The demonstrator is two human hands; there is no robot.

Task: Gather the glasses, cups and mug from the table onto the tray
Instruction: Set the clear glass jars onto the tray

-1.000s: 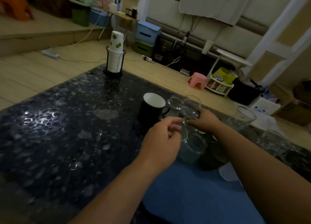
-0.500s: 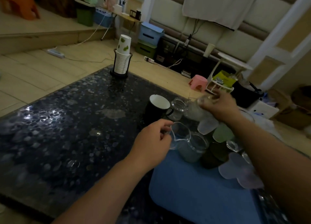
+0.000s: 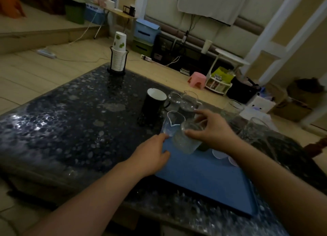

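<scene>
A blue tray [image 3: 203, 181] lies on the dark speckled table [image 3: 70, 129] in front of me. My right hand [image 3: 214, 129] grips a clear tumbler [image 3: 185, 143] from above at the tray's far left corner. Just left of it stands a clear spouted glass [image 3: 174, 122], and my left hand [image 3: 152, 154] pinches its lower edge. Pale cups [image 3: 219, 154] rest on the tray behind my right wrist. On the table beyond stand a black mug [image 3: 153, 103], a small glass jar [image 3: 174, 98] and a glass pitcher [image 3: 190, 101]. Two tall glasses [image 3: 233, 108] stand at the right.
A holder with stacked paper cups [image 3: 118, 58] stands at the table's far corner. Beyond the table on the floor are a pink stool [image 3: 197, 79], a small white rack [image 3: 218, 86], storage boxes and cables. The table's near edge runs just below the tray.
My right hand came down and left from over the far glasses with a clear tumbler, now beside the spouted glass. My left hand slid lower on the spouted glass.
</scene>
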